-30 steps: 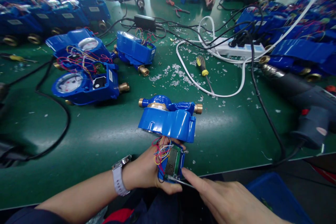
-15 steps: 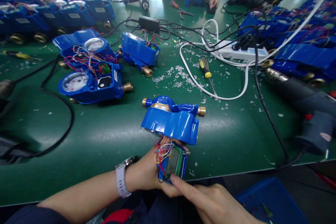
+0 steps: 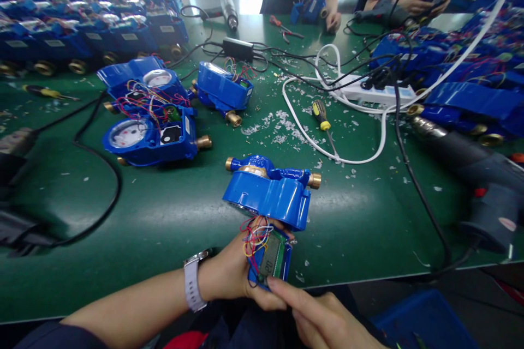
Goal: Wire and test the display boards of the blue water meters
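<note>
My left hand is closed around a blue-cased LCD module, a green circuit board with a grey display showing digits. Thin red, yellow, white and black wires run from the module toward a blue water meter. That meter rests tilted on the table just beyond my left fingers, its brass threaded ends pointing left and right. With its index finger stretched out, my right hand touches the lower edge of the module; its other fingers are partly curled and hold nothing visible.
Opened blue meters lie left of centre. A screwdriver, plastic scraps and a white power strip lie ahead. A heat gun is at right, with cables across the green table. Co-workers' hands are at the far side.
The view has tilted up slightly, so the table things sit lower in the picture. The digits on the display look different. Both hands keep nearly the same hold and touch.
</note>
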Demonstrator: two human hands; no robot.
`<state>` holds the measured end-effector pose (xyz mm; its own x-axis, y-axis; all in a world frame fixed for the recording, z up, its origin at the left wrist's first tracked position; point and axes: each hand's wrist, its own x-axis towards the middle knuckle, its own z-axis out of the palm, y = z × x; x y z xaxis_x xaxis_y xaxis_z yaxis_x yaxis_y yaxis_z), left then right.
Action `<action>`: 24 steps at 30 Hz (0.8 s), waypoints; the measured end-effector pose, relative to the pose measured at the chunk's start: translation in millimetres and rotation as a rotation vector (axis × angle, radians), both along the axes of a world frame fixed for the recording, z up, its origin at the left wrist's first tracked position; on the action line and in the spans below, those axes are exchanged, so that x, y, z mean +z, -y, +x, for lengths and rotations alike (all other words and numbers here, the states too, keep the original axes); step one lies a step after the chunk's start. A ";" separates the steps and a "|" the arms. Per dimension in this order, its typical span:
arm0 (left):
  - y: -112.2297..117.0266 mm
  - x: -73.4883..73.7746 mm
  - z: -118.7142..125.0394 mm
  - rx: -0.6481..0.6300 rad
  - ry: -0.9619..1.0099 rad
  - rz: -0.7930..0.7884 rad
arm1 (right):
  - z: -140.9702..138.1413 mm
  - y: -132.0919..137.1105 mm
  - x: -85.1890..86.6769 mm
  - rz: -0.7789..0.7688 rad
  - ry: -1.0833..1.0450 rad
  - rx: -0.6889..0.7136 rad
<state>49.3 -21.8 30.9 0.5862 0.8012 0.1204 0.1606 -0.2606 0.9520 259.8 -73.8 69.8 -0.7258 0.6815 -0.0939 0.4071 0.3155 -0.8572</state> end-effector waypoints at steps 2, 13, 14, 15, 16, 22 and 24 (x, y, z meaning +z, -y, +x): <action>-0.6 1.5 0.2 0.008 -0.001 0.021 | 0.2 -4.4 4.0 0.037 0.028 0.037; -5.9 10.0 -1.2 -0.009 -0.024 0.044 | 1.2 -5.7 6.3 0.226 0.238 0.101; -5.4 10.0 -1.0 -0.004 -0.028 0.042 | -0.5 -5.9 7.1 0.189 0.210 0.084; -4.8 10.0 -0.7 0.000 -0.032 0.040 | -2.0 -6.5 8.9 0.147 0.193 0.069; -4.1 10.1 -0.4 0.001 -0.035 0.040 | -3.0 -7.6 11.6 0.111 0.184 0.054; -1.8 9.3 -2.5 -0.012 -0.058 0.088 | 6.0 -11.2 28.0 0.137 0.274 0.042; -2.1 9.0 -3.4 -0.014 -0.064 0.082 | 11.3 -10.0 28.1 0.180 0.295 0.061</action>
